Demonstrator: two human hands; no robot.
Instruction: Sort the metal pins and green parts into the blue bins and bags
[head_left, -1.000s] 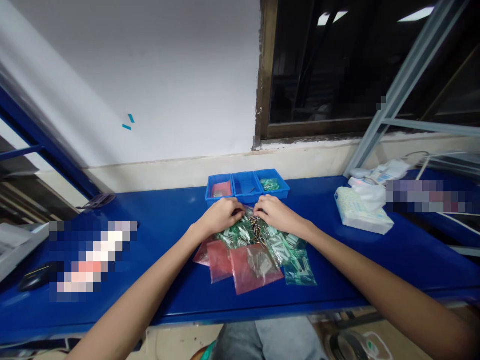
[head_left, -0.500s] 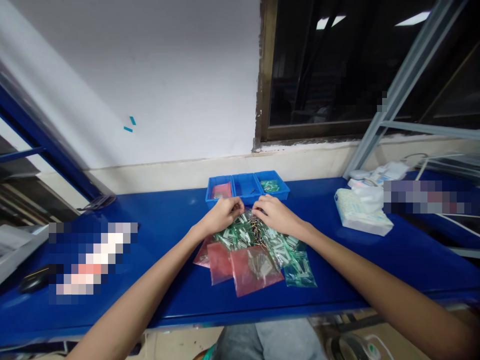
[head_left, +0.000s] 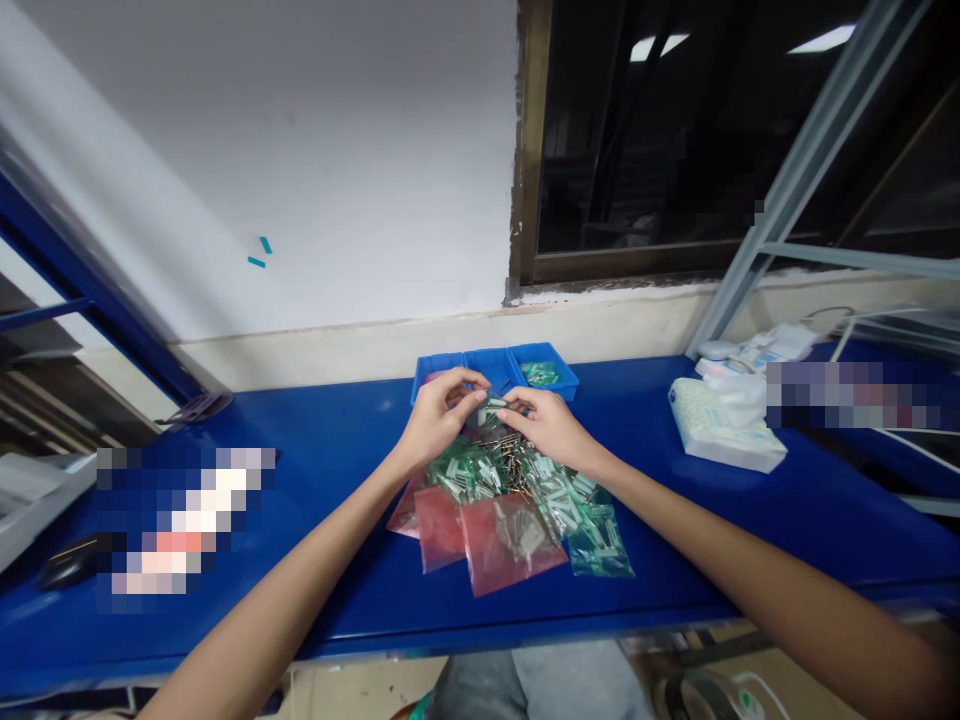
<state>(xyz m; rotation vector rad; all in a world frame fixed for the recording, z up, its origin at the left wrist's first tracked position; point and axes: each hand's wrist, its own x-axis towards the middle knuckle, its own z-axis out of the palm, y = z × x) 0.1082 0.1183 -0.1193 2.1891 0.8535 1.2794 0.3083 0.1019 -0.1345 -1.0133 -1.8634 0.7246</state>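
Observation:
Between my two hands is a small clear bag (head_left: 492,407) with pale pieces in it, raised above the pile. My left hand (head_left: 439,415) pinches its left side, and my right hand (head_left: 553,425) grips the right side. Under them lie green-tinted bags (head_left: 469,470) filled with small whitish parts. Amid these bags sits a heap of thin metal pins (head_left: 515,460). Pink bags (head_left: 514,545) lie in front, the largest containing pale parts. Behind my hands stands a blue three-compartment tray (head_left: 571,386); my left hand partly covers its left compartment.
A green bag lies in the tray's right compartment. To the right on the blue table (head_left: 345,560) is a pack of tissues (head_left: 724,440), with white items behind it. A black mouse (head_left: 71,565) rests at the left. Wall and window rise behind.
Both hands have lifted slightly from the pile, and the small bag now shows between them. My left hand has turned and covers more of the tray. The pile looks unchanged.

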